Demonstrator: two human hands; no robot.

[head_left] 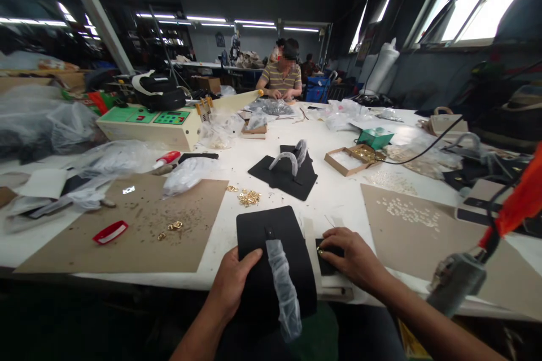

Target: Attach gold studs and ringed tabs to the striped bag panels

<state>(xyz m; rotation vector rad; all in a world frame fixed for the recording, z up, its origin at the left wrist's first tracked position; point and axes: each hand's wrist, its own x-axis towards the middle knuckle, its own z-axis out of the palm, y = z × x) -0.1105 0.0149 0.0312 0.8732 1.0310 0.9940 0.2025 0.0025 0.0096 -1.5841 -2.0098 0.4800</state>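
My left hand (231,282) grips the left edge of a black bag panel (254,228), thumb on top. The panel tilts over the table's front edge. A handle wrapped in clear plastic (283,287) hangs down its face from a small black tab (270,232). Right of the panel, my right hand (353,256) pinches a small gold-coloured metal fitting (320,250) between thumb and finger. That fitting is just over a small black pad (329,268) at the table edge. Beyond the panel lies a pile of gold-coloured metal pieces (249,198).
More black panels with wrapped handles (283,172) lie farther back. Cardboard sheets (148,220) flank the work spot. An open box (349,161) stands at the right. A grey tool with an orange wrap (457,282) hangs at right. A person (283,76) sits across the table.
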